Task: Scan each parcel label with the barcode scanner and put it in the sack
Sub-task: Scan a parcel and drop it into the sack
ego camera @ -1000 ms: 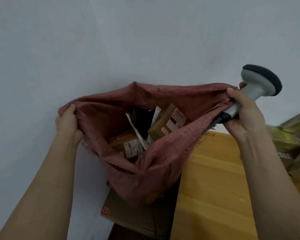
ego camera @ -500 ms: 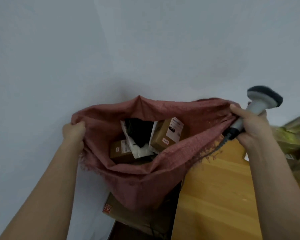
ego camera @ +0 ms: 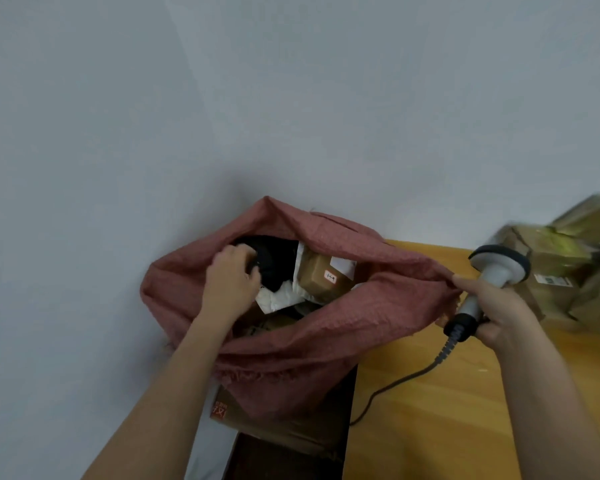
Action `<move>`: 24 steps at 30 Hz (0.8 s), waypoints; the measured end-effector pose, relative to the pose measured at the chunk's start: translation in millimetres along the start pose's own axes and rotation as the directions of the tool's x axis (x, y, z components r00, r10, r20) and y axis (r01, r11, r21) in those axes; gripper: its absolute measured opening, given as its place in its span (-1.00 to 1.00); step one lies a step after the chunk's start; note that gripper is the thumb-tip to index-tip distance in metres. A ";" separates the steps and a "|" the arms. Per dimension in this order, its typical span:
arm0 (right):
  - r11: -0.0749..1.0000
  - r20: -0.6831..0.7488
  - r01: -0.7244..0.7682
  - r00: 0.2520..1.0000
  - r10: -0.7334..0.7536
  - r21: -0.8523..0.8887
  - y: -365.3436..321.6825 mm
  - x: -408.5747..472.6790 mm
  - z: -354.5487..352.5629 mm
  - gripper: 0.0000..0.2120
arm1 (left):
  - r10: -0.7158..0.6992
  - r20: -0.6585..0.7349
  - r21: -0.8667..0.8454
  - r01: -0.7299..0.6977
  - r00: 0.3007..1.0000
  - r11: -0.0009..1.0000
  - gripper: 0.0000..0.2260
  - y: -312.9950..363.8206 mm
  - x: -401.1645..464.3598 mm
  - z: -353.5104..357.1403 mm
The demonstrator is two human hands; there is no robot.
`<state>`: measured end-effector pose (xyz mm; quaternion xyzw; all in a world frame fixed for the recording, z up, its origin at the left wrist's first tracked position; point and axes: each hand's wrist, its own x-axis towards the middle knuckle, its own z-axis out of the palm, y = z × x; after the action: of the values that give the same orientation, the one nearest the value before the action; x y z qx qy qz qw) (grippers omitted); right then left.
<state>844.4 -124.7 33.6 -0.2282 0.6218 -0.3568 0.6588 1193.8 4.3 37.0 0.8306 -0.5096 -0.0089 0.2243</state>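
Left hand [ego camera: 230, 282] inside red woven sack [ego camera: 326, 344], fingers curled on a black parcel [ego camera: 274, 261], right hand [ego camera: 492, 306] gripping barcode scanner [ego camera: 496, 271] while pinching sack rim, brown parcels [ego camera: 568, 271] far right on wooden table [ego camera: 430, 410]

I see 2 bare forearms rising from the bottom edge of my view, no sleeves on either. My left hand [ego camera: 230, 282] wears no glove, ring or watch that I can make out. My right hand [ego camera: 492, 308] is likewise bare, the wrist plain, with no band or strap.
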 end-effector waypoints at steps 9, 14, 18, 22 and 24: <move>0.985 0.148 -0.173 0.974 0.171 -0.002 14.1 -45.8 -69.4 -0.69 | -0.002 0.924 -0.101 0.250 0.382 0.963 -0.79 55.5 -25.7 73.3; 0.984 0.112 -0.158 0.979 0.167 -0.087 12.0 -56.2 -119.4 -0.62 | -0.031 0.931 0.011 0.056 0.363 0.998 -0.82 103.4 -21.4 80.5; 0.992 0.073 -0.120 0.990 0.124 -0.049 2.1 -54.0 -152.8 -0.68 | 0.069 0.568 -0.016 -0.073 0.820 0.997 -0.67 144.7 -21.2 87.5; 0.992 0.074 -0.107 0.991 0.112 -0.061 -10.5 -44.4 -191.1 -0.66 | 0.145 0.241 -0.103 -0.123 0.960 0.987 -0.82 195.2 -27.9 99.1; 0.991 0.088 -0.092 0.991 0.101 -0.100 -18.5 -39.4 -217.7 -0.64 | 0.178 0.185 -0.143 -0.153 0.966 0.978 -0.83 229.5 -35.0 110.9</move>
<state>628.2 -75.8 46.5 -0.2453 0.6173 -0.2831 0.6918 956.6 -93.4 17.4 0.7640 -0.5954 -0.1046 0.2254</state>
